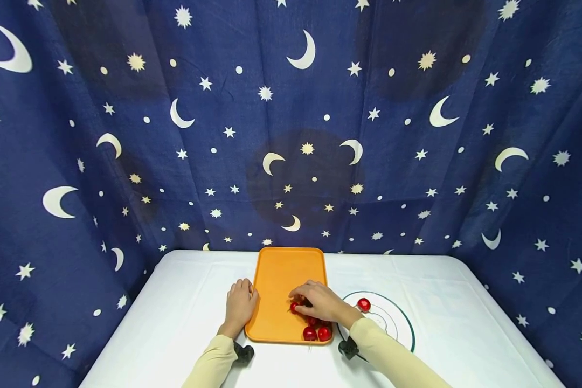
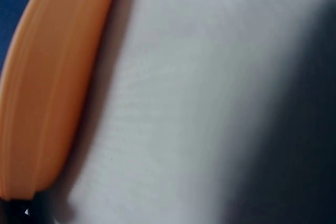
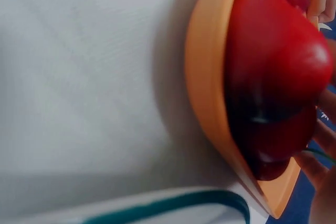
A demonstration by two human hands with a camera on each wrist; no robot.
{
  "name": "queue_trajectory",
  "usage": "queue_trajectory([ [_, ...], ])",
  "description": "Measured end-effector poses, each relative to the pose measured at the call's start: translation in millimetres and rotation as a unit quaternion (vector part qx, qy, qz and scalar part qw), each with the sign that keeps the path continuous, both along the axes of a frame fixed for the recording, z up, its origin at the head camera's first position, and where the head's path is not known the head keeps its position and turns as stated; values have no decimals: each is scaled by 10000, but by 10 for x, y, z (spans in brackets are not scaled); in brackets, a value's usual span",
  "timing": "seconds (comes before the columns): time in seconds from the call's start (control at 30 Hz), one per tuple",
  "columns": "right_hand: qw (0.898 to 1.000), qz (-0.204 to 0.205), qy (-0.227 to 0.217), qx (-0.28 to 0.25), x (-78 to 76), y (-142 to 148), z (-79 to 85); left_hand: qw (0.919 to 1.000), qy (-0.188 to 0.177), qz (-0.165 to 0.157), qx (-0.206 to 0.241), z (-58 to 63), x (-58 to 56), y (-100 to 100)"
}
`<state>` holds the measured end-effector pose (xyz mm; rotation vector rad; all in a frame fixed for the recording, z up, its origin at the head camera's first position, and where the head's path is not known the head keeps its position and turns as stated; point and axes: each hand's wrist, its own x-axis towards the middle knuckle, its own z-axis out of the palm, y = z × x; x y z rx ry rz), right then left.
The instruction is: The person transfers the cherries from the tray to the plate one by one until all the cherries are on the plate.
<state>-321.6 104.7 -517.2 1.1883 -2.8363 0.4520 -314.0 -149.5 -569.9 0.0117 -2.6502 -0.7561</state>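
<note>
An orange tray (image 1: 276, 275) lies on the white table, and my left hand (image 1: 239, 306) grips its left rim, thumb at the edge. Over the tray's right half, my right hand (image 1: 322, 302) curves its thumb and fingers round a glossy red cherry (image 1: 294, 307) with a thin stem. Several more cherries (image 1: 310, 333) sit together in the near right corner, partly under that hand. The right wrist view shows large red cherries (image 3: 278, 61) crowded against the tray wall (image 3: 205, 61), with the fingers beyond them. In the left wrist view only the tray's outer side (image 2: 58, 77) shows clearly.
A white plate (image 1: 403, 323) with a green rim stands right of the tray, partly under my right forearm. One cherry (image 1: 364, 305) lies on its far part. Behind the white-covered table (image 1: 189, 291) hangs a dark blue curtain (image 1: 223, 172) with moons and stars.
</note>
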Motion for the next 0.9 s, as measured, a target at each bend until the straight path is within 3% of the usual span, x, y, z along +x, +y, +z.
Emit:
queue_trajectory([
  [0.47, 9992, 137, 373, 108, -10, 3, -4, 9999, 118, -6, 8, -25, -4, 3],
  [0.9, 9992, 201, 314, 174, -45, -27, 7, 9988, 491, 19, -5, -65, -21, 4],
])
